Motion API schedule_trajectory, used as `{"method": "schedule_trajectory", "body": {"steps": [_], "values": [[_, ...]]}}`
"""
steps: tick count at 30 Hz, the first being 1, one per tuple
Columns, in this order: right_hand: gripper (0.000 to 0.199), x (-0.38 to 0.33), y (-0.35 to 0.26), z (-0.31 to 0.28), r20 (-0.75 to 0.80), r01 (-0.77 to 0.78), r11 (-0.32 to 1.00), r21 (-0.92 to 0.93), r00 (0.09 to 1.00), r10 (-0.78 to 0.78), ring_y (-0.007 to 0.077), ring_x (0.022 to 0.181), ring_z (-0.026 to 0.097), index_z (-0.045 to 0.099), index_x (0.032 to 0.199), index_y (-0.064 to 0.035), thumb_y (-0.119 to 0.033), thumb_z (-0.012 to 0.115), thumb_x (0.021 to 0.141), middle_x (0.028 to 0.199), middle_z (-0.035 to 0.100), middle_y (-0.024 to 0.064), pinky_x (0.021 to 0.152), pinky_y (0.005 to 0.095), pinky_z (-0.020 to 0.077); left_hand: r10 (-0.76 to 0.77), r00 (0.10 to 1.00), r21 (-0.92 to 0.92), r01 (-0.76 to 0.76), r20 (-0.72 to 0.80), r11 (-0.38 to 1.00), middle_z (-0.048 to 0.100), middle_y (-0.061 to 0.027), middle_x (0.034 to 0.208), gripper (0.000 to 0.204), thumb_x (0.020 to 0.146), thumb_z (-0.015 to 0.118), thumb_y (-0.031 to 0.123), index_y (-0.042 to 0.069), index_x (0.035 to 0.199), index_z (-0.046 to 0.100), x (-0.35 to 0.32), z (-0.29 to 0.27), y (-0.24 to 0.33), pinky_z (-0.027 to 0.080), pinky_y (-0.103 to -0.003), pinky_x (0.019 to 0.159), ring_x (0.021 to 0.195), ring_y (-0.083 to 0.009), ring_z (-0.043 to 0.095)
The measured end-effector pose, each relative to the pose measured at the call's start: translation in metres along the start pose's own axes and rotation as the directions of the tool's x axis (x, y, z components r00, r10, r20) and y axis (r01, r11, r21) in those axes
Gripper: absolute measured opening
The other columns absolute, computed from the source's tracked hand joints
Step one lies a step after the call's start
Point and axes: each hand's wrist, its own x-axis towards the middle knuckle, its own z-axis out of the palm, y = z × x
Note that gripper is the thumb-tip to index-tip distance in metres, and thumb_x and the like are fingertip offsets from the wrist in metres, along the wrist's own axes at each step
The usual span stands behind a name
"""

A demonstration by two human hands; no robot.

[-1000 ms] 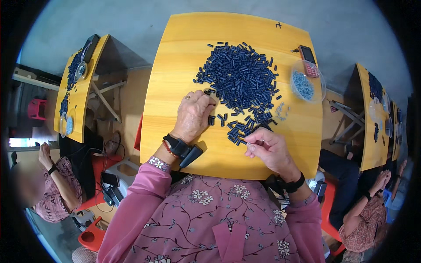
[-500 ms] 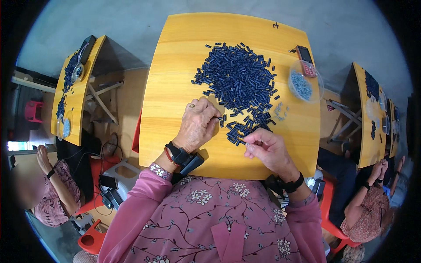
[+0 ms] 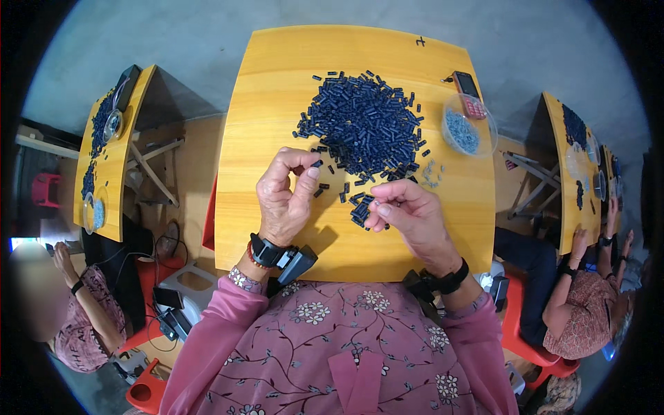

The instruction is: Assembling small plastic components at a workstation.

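My left hand (image 3: 286,191) is raised over the table left of the pile, thumb and forefinger pinching a small dark blue cylindrical piece (image 3: 317,164). To its right, my right hand (image 3: 413,216) has its thumb and fingers pressed together above the pile's near end; what they hold is too small to make out. Beyond both hands spreads a large pile of dark blue cylindrical pieces (image 3: 363,124), with a few loose ones between the hands. Several small pale pieces (image 3: 432,174) are scattered beside the pile on the right.
A clear round tub (image 3: 492,142) of small grey-blue pieces stands at the yellow table's (image 3: 256,76) right side, next to a red and black phone (image 3: 467,88). Similar tables with dark pieces flank mine, where other people (image 3: 90,311) sit.
My left hand has moved left and up from the pile's near edge, bringing a dark cylindrical piece with it. My right hand has shifted slightly up and left, its fingers still closed.
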Motion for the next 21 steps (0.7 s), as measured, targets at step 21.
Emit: {"method": "schedule_trajectory", "body": {"steps": [21], "values": [[0.007, 0.018, -0.008, 0.036, 0.075, 0.08, 0.976, -0.205, 0.995, -0.066, 0.0131, 0.078, 0.068, 0.064, 0.099, -0.0003, -0.001, 0.062, 0.092, 0.09, 0.066, 0.0059, 0.068, 0.0245, 0.0556, -0.461, 0.817, -0.828, 0.497, 0.346, 0.26, 0.065, -0.0088, 0.096, 0.009, 0.094, 0.059, 0.005, 0.004, 0.103, 0.059, -0.042, -0.019, -0.006, 0.053, -0.032, 0.074, 0.078, -0.0175, 0.065]]}}
